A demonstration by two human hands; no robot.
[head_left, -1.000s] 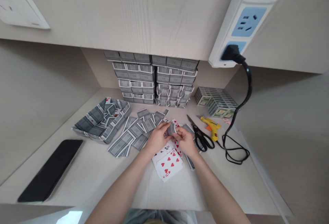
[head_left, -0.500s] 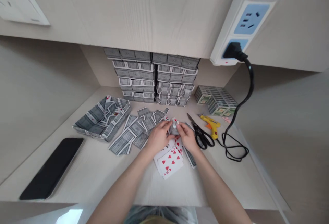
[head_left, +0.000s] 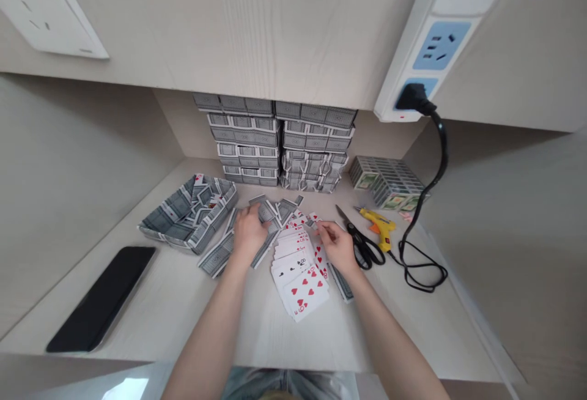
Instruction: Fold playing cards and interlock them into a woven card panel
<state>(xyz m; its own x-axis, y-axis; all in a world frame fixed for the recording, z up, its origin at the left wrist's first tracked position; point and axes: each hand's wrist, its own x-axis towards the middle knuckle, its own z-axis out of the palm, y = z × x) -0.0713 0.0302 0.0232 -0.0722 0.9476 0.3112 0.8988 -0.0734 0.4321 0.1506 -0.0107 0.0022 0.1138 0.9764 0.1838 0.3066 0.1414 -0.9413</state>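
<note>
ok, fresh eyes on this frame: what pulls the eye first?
Probably the two stacks of card-backed boxes at the back of the desk. Next, the overlapping face-up cards at front centre, with the left hand over face-down cards to their left. Then the bright yellow glue gun, right of the black-handled scissors.

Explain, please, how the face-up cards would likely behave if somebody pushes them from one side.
The face-up cards would probably slide over one another, since they lie fanned out and overlapping. Each looks thin, so it may bend rather easily. Because they lie flat, they seem unlikely to roll or tip.
</note>
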